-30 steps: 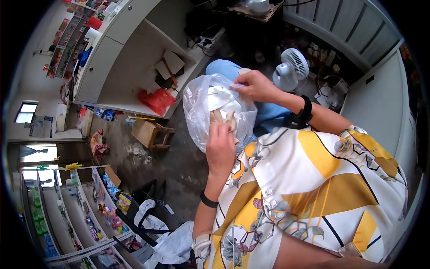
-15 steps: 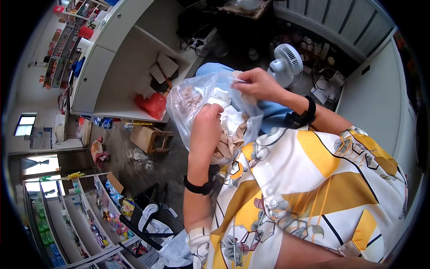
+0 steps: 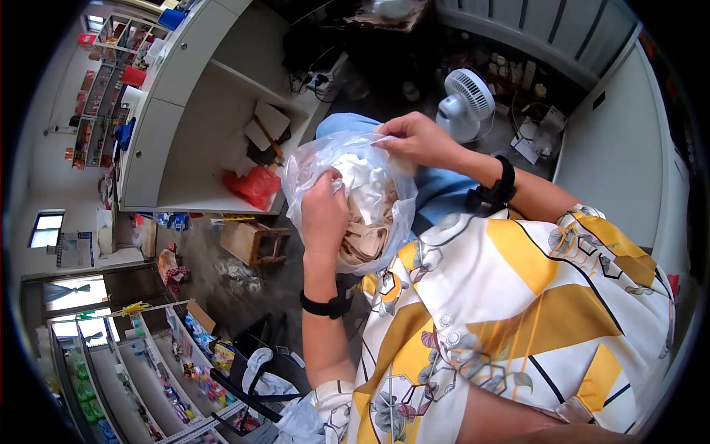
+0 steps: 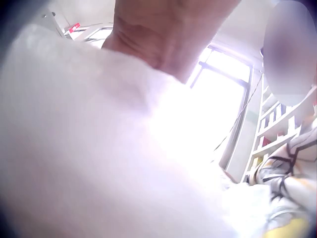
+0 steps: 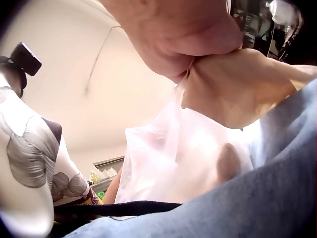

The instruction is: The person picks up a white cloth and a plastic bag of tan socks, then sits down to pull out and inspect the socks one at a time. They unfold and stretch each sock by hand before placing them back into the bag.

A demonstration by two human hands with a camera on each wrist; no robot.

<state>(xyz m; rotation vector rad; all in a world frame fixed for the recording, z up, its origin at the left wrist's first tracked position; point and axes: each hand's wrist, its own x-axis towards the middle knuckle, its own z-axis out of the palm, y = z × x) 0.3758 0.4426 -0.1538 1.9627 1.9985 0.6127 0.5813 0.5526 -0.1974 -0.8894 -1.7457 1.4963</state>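
A translucent white plastic bag [image 3: 404,214] stands open in front of the body, next to the jeans-clad leg [image 3: 436,196]. Inside it lie white crumpled fabric [image 3: 361,174] and beige fabric [image 3: 364,243]. My left hand [image 3: 324,218] grips the bag at its near-left rim, fingers curled. At the opposite rim, my right hand [image 3: 421,142] pinches the thin plastic between thumb and fingers. In the right wrist view a tan, cloth-like piece [image 5: 233,87] hangs right at the right hand's fingertips. White plastic fills most of the left wrist view and hides the left fingers.
A white fan [image 3: 466,103] stands on the floor beyond the right hand. An open cabinet [image 3: 200,148] holds a red plastic bag [image 3: 255,185]. A wooden stool [image 3: 255,240] is on the floor, with goods shelves [image 3: 148,370] and a black chair [image 3: 259,355] at lower left.
My left hand has come off the beige fabric inside the bag and moved to the bag's rim, which it now grips. The right hand keeps its pinch. More beige fabric shows in the bag.
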